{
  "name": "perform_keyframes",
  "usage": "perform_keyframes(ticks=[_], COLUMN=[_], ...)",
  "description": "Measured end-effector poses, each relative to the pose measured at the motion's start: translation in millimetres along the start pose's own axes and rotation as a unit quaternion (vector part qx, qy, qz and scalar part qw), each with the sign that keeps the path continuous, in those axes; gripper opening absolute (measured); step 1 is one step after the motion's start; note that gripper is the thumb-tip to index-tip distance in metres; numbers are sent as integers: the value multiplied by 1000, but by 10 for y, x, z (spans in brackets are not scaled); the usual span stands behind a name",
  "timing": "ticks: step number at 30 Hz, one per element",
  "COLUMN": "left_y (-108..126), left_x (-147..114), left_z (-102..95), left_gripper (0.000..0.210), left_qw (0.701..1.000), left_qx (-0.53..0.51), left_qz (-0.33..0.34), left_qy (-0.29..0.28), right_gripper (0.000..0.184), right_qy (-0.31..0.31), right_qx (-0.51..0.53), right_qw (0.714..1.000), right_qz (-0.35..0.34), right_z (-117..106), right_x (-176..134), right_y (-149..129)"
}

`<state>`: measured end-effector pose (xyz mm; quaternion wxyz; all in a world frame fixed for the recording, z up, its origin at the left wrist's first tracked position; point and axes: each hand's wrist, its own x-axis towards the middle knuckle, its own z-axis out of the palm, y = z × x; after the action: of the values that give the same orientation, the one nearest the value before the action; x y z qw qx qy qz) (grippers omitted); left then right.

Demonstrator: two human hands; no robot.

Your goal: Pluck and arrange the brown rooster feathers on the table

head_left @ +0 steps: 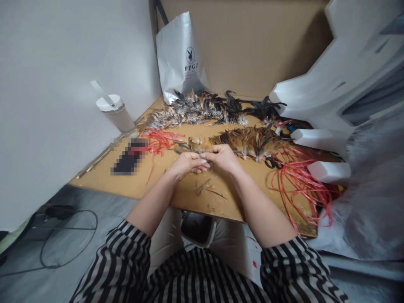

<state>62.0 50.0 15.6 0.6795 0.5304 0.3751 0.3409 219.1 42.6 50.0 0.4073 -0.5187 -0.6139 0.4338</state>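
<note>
The wooden worktop [139, 185] carries the most: a long row of brown and black feathers [202, 110] along its far edge, in front of a white bag [179, 54], and a second heap of russet feathers [252, 142] nearer the middle. A tangle of red cord [299, 181] spreads over the right end and droops past the near edge; a sleeve or forearm catching it would likely drag cord, and the scissors [274, 162] lying on it, off the worktop. A smaller bunch of red cord [160, 141] lies left of centre, next to a white lidded cup [115, 111] by the left edge.

Above the middle of the worktop, the left hand [189, 163] and right hand [222, 158] meet, fingers pinched together on a small feather bundle [196, 146] that fans out beyond them. The hold looks light: a loosened pinch would probably let the quills splay and scatter among the loose feathers [206, 188] below.
</note>
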Motion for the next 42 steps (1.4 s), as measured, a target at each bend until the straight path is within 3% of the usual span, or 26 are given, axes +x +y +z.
perform_keyframes(ticks=[9,14,17,20,26,34,37,42], left_y=[2,66,94,97,80,27,16,4], left_x=[-5,14,41,62,70,75,78,86], left_z=[15,-41,-112,-168,-167,-136,-136,-149], left_gripper=[24,23,18,14,13,14,15,12], left_qw=[1000,993,976,959,957,971,970,968], left_qx=[-15,-73,-151,-210,-227,-216,-217,-220], left_qz=[-1,48,87,110,89,27,7,-7], left_qy=[5,75,134,158,158,103,113,122], right_gripper=[29,31,27,22,22,19,17,20], right_qy=[3,62,92,88,79,80,80,77], right_qx=[66,150,111,37,-119,-217,-205,-58], right_qw=[998,987,990,995,989,972,975,995], right_qz=[8,3,0,-17,-33,-52,-42,10], right_z=[74,76,39,18,19,81,82,20], right_x=[18,101,162,198,208,267,268,230], right_y=[44,113,205,291,366,511,501,408])
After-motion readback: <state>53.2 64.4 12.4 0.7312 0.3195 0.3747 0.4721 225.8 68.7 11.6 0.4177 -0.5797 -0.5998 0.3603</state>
